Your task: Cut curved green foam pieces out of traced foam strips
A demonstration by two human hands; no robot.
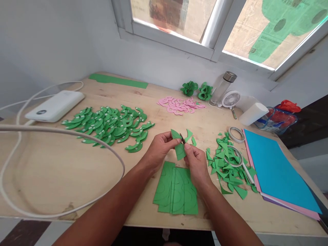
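A green paper piece (180,152) with a drawn curve is pinched between the fingers of my left hand (164,145). My right hand (196,159) is closed around a small pair of scissors (182,138); its handles are hidden in the fingers, and the dark blades meet the paper. Two green offcuts (189,135) lie just beyond the blades. Below my hands, green paper strips (176,191) marked with pencil curves lie side by side near the table's front edge.
Left are many curved green cutouts (115,126), a white power bank (55,106) and a looping cable (123,167). Pink cutouts (180,105) lie behind. Rightward are green scraps (230,167), a magnifying glass (247,172), a tape roll (236,134) and blue sheets (279,171).
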